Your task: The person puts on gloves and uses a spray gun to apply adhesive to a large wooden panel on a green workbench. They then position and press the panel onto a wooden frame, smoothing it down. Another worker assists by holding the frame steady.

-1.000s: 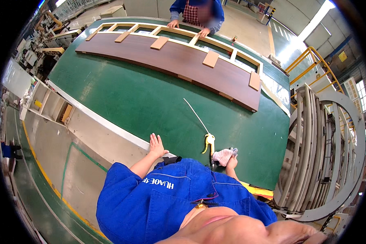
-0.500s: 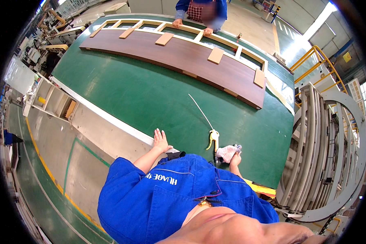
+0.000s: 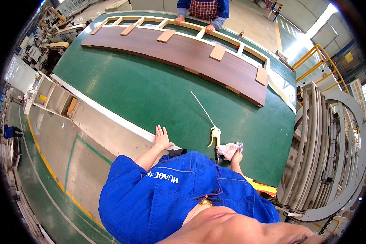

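Co-worker (image 3: pixel 203 9) straightened, air gun (image 3: pixel 216 132) between wearer's hands (image 3: pixel 162 139) (image 3: pixel 236 156)

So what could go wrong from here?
The right hand, at the bunched pinkish-white cloth, is close to the long-nozzled yellow trigger gun and might knock it. The flat tan rectangular blocks look loose; they could slide if the co-worker's hand shifts the pale wooden frame.
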`<act>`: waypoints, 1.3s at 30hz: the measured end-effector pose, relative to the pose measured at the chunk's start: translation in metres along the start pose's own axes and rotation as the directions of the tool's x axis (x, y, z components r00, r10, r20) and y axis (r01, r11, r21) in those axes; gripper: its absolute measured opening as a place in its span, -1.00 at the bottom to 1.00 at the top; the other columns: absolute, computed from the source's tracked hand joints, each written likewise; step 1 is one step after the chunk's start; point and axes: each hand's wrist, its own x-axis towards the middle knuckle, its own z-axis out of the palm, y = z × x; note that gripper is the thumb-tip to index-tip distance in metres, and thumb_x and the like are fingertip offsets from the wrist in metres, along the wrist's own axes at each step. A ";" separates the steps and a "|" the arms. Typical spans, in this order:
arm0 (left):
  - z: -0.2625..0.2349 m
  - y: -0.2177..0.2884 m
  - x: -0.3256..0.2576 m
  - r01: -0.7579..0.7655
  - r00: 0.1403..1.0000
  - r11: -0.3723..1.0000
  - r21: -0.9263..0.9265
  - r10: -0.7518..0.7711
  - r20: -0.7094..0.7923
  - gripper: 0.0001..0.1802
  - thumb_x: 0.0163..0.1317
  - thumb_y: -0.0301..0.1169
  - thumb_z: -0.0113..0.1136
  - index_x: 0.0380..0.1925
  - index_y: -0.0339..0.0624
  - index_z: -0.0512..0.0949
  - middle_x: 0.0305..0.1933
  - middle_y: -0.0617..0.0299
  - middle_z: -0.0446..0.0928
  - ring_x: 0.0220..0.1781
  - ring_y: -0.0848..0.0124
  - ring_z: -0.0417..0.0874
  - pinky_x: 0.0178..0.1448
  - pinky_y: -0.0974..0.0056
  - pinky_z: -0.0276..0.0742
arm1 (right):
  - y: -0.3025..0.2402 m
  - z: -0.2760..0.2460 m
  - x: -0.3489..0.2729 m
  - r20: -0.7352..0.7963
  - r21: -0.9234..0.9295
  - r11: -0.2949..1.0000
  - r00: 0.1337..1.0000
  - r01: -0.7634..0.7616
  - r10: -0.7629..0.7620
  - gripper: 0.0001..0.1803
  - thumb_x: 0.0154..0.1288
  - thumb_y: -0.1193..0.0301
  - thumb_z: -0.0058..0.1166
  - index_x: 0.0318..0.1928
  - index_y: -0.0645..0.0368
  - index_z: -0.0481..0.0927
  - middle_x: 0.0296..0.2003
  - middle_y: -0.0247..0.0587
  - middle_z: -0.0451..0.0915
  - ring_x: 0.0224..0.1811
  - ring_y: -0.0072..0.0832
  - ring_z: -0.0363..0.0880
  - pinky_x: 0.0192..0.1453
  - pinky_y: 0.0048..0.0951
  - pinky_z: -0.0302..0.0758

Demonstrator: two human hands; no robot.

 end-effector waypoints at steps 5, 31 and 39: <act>0.003 -0.001 0.003 0.004 1.000 1.000 0.020 -0.003 -0.009 0.30 -0.16 0.16 0.26 0.28 -0.38 -0.35 0.35 -0.32 -0.52 0.40 -0.13 -0.51 0.42 -0.03 -0.40 | 0.004 -0.003 0.009 -0.005 -0.200 0.979 1.000 0.027 -0.028 -0.56 0.21 0.18 -0.10 -0.08 0.28 0.54 -0.27 0.07 0.59 -0.24 -0.18 0.56 -0.14 -0.23 0.41; 0.003 -0.002 0.000 0.003 1.000 1.000 0.000 -0.003 -0.020 0.27 -0.14 0.17 0.23 0.29 -0.34 -0.32 0.35 -0.29 -0.54 0.40 -0.12 -0.51 0.42 -0.02 -0.40 | 0.035 0.000 0.028 0.108 -0.223 0.959 0.982 0.176 -0.155 -0.48 0.30 0.05 -0.26 -0.03 0.21 0.49 -0.20 0.02 0.59 -0.20 -0.13 0.56 -0.14 -0.23 0.45; 0.005 -0.003 0.000 -0.017 0.999 0.999 -0.031 0.016 -0.039 0.29 -0.17 0.17 0.25 0.29 -0.37 -0.31 0.35 -0.31 -0.51 0.40 -0.13 -0.50 0.42 -0.02 -0.41 | 0.055 0.002 0.036 0.099 -0.053 0.941 0.939 0.334 -0.328 -0.52 0.28 0.11 -0.24 -0.01 0.22 0.48 -0.16 0.00 0.57 -0.17 -0.15 0.55 -0.08 -0.25 0.44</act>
